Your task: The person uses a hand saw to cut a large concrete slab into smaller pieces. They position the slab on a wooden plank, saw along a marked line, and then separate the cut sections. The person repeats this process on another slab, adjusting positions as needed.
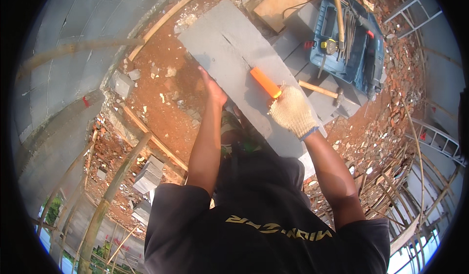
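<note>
A large grey block (229,34) lies slantwise before me, its lower end close to my legs. My bare left hand (213,89) rests along the block's left edge, fingers stretched forward; part of the hand is hidden. My right hand (294,112), in a cream knitted glove, is closed around the lower end of an orange-handled tool (265,82) over the block. A thin dark line continues from the tool's far end up the block's face. Whether it is a blade seen edge-on or a cut, I cannot tell. Right of the glove, a wooden-handled hammer (317,88) lies on grey blocks.
A blue tool case (325,25) at the upper right holds another hammer (338,10), a yellow tape measure (329,46), several metal rods and a power drill (375,69). A tan board (281,5) lies beyond. Grey walls, bamboo poles (105,205), ladders (439,142) and brick rubble surround me.
</note>
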The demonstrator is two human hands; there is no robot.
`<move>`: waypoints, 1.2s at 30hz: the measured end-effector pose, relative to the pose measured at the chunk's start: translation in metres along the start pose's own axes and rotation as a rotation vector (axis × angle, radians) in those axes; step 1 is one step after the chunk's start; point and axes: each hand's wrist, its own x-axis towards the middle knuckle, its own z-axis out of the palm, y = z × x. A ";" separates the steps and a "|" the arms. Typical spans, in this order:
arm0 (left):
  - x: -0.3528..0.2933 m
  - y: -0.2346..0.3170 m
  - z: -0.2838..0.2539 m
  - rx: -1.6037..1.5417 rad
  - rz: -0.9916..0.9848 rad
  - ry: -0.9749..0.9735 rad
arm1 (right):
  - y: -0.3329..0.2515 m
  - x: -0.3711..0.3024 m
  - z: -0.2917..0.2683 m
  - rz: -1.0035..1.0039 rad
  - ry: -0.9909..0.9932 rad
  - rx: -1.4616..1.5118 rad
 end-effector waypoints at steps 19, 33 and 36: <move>-0.005 -0.016 -0.014 0.094 0.076 0.025 | -0.066 0.028 -0.072 0.177 -0.408 -0.111; 0.018 -0.024 -0.016 0.114 0.005 -0.060 | -0.042 0.036 -0.055 -0.106 -0.271 -0.187; 0.019 -0.019 -0.024 0.125 0.078 -0.065 | -0.033 0.041 -0.028 0.019 -0.302 -0.198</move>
